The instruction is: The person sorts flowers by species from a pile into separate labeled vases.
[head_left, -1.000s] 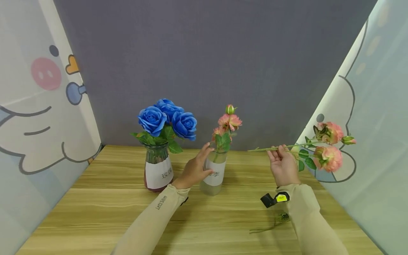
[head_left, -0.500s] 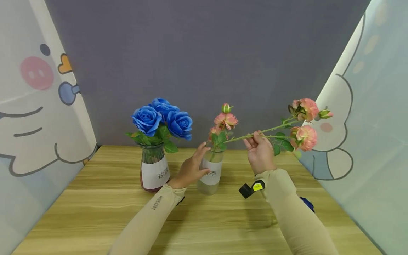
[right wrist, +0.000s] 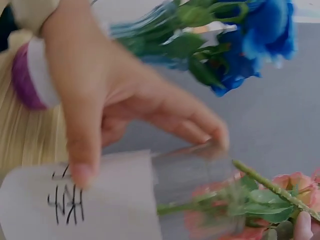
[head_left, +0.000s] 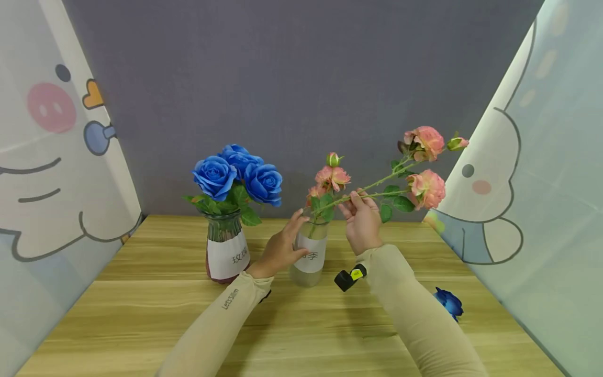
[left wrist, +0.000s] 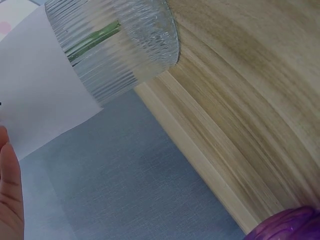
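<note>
My left hand (head_left: 279,250) grips a clear ribbed glass vase (head_left: 305,275) with a white paper label. In the right wrist view, the thumb presses the label and the fingers reach the rim. One pink flower spray (head_left: 333,177) stands in this vase; its green stem (left wrist: 95,42) shows through the glass. My right hand (head_left: 363,224) pinches the stem of another pink flower spray (head_left: 426,188), tilted with its blooms up to the right. That stem's cut end (right wrist: 237,164) is close to the vase's mouth, seemingly outside it.
Left of my left hand, a second labelled vase (head_left: 227,256) with a purple-red base holds several blue roses (head_left: 264,183). A loose blue rose (head_left: 449,302) lies on the wooden table (head_left: 155,314), partly behind my right forearm. A grey panel (head_left: 301,94) stands behind.
My right hand has carried the pink flower spray left to the vase, its blooms rising from level to tilted up. My left hand stays at the vase. The loose blue rose has come into view.
</note>
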Tool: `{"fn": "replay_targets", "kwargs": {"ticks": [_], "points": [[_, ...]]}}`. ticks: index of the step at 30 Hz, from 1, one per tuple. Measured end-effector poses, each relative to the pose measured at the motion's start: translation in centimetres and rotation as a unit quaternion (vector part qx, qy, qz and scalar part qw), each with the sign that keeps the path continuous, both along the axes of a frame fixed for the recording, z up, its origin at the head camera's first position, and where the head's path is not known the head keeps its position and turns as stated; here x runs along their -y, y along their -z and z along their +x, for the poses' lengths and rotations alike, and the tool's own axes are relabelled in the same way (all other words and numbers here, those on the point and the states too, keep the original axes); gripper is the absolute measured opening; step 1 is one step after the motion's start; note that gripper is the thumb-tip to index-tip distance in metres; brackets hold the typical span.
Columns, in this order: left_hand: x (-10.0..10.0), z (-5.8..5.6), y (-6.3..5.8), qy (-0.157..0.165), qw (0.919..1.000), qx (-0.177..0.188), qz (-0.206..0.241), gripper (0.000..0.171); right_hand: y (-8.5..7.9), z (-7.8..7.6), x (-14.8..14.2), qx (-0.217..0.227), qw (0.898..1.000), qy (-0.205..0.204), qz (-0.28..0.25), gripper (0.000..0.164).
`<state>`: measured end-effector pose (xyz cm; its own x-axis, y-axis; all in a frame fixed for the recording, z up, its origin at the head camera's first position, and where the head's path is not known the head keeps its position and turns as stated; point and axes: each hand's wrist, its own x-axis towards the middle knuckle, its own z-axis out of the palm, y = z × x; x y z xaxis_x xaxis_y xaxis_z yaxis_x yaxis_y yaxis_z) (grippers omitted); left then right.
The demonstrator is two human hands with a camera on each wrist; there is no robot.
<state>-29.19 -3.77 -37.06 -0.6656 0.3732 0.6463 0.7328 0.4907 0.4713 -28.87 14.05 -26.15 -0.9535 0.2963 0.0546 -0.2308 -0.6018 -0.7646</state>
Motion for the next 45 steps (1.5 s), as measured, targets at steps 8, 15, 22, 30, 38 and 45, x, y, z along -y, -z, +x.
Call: {"fn": "replay_targets", "kwargs": {"ticks": [8,15,22,30,38,45], "points": [[-0.1,0.0,0.1,0.002,1.0000,0.006,0.003,0.073,0.6,-0.8,1.0,-0.020,0.997,0.024,0.064,0.010],[-0.2,0.0,0.1,0.001,1.0000,0.003,0.007,0.075,1.1,-1.4,1.2,-0.001,0.992,0.004,0.126,0.021],[-0.3,-0.2,0.2,0.003,0.9999,0.012,0.005,0.074,2.0,-2.1,0.5,-0.026,0.972,0.015,0.233,0.027],[-0.2,-0.2,0.3,0.004,1.0000,0.003,0.004,0.075,2.3,-2.1,0.0,-0.021,0.932,-0.014,0.361,0.010],[0.0,-0.1,-0.2,0.008,0.9999,-0.006,0.011,0.077,2.1,-2.0,-0.4,-0.045,0.873,-0.016,0.485,0.049],[0.0,-0.2,0.0,0.014,0.9995,-0.026,0.014,0.078,2.4,-1.5,-0.7,-0.082,0.862,0.031,0.499,0.019]]}}
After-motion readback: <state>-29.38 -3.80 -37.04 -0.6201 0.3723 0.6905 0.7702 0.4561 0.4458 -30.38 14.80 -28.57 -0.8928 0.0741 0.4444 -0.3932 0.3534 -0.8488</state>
